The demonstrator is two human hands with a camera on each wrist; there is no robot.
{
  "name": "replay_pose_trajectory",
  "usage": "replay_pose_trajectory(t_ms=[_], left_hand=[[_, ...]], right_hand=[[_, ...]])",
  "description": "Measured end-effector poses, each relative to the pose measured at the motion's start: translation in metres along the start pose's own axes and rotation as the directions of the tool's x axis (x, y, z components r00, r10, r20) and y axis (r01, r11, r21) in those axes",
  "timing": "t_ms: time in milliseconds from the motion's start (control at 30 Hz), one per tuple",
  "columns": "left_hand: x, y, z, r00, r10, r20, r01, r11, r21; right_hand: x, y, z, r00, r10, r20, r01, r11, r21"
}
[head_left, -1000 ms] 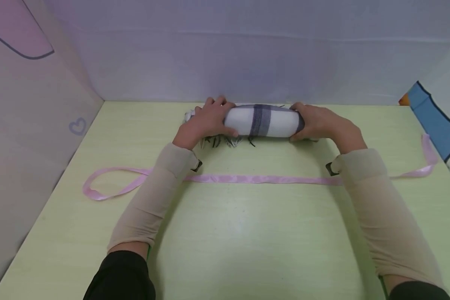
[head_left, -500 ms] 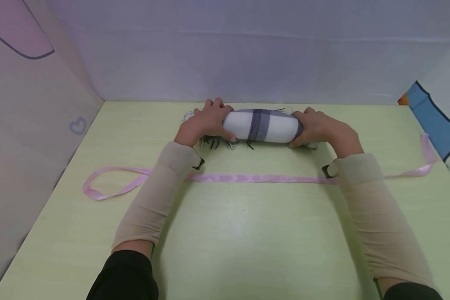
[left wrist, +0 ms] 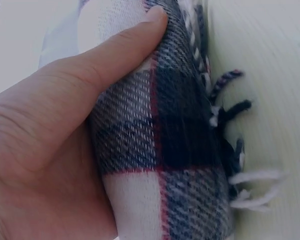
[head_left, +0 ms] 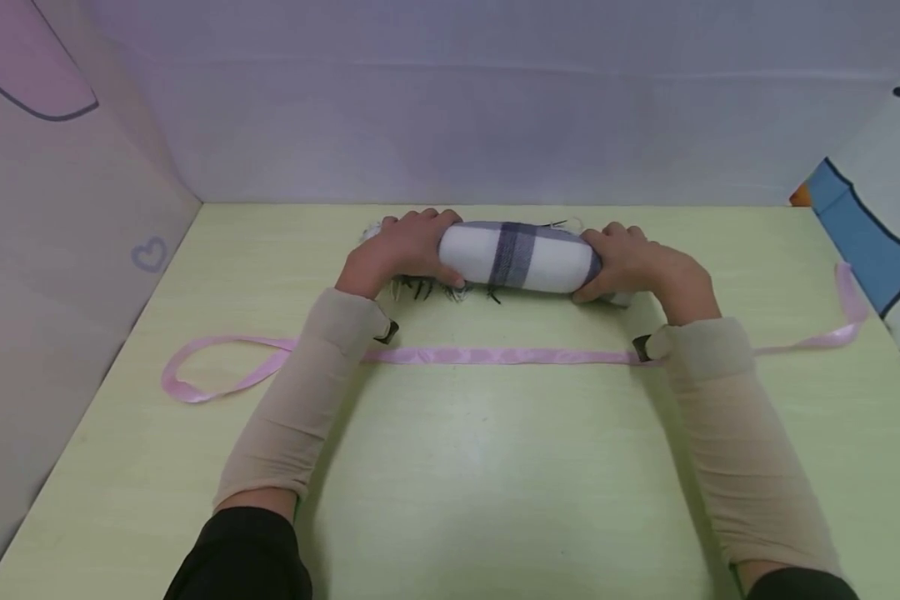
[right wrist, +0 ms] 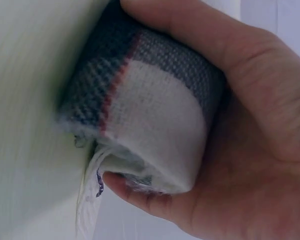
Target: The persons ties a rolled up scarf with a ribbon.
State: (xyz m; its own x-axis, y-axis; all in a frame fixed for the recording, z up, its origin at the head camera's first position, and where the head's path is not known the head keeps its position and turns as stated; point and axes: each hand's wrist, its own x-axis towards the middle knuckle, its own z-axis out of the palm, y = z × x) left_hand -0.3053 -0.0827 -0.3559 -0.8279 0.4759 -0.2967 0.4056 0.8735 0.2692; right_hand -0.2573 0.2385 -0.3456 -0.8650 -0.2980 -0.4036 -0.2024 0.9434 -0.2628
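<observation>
A rolled-up plaid scarf (head_left: pixel 525 257) in white, grey and dark blue lies crosswise near the table's back edge. Both hands grip it, one toward each end. My left hand (head_left: pixel 408 248) curls over the left part, its thumb along the near side. The left wrist view shows that thumb pressed on the checked cloth (left wrist: pixel 185 95), with dark and white fringe sticking out beside it. Around the right end wraps my right hand (head_left: pixel 633 265). In the right wrist view, thumb and fingers enclose the roll's end (right wrist: pixel 155 110), where white tassels hang out. Fingers behind the roll are partly hidden.
A pink ribbon (head_left: pixel 495 357) stretches across the table (head_left: pixel 465 483) under both forearms. Its left end forms a loop, and its right end curls up near the table's right side. A pale wall (head_left: pixel 495 125) stands right behind the back edge, with side panels left and right.
Both hands have drawn the rolled scarf a little toward the person, the right end more, so the roll now slants slightly. The ribbon lies as before.
</observation>
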Motion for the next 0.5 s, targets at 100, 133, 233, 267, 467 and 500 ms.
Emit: replay_pose_trajectory(t_ms=[100, 133, 233, 267, 467, 500], left_hand=[[0.0, -0.004, 0.001, 1.0, 0.013, -0.001, -0.013, 1.0, 0.002], [0.0, -0.006, 0.002, 1.0, 0.019, -0.001, -0.019, 1.0, 0.002], [0.001, -0.01, 0.003, 0.999, 0.038, 0.003, -0.038, 0.999, -0.008], [0.001, -0.011, 0.003, 0.999, 0.044, 0.007, -0.044, 0.999, -0.014], [-0.001, -0.017, 0.001, 0.998, 0.04, 0.056, -0.038, 0.999, -0.033], [-0.002, -0.019, 0.0, 0.997, 0.035, 0.064, -0.033, 0.999, -0.037]], right_hand=[[-0.001, 0.0, 0.002, 1.0, 0.008, -0.003, -0.008, 1.0, -0.002], [-0.001, 0.0, 0.003, 1.0, 0.007, -0.004, -0.007, 1.0, -0.001], [-0.001, 0.001, 0.006, 1.0, -0.006, -0.006, 0.006, 1.0, 0.006], [-0.001, 0.002, 0.007, 1.0, -0.017, -0.011, 0.017, 1.0, 0.01], [-0.001, 0.008, 0.013, 0.995, -0.081, -0.063, 0.087, 0.991, 0.101], [-0.002, 0.008, 0.014, 0.994, -0.082, -0.071, 0.09, 0.989, 0.115]])
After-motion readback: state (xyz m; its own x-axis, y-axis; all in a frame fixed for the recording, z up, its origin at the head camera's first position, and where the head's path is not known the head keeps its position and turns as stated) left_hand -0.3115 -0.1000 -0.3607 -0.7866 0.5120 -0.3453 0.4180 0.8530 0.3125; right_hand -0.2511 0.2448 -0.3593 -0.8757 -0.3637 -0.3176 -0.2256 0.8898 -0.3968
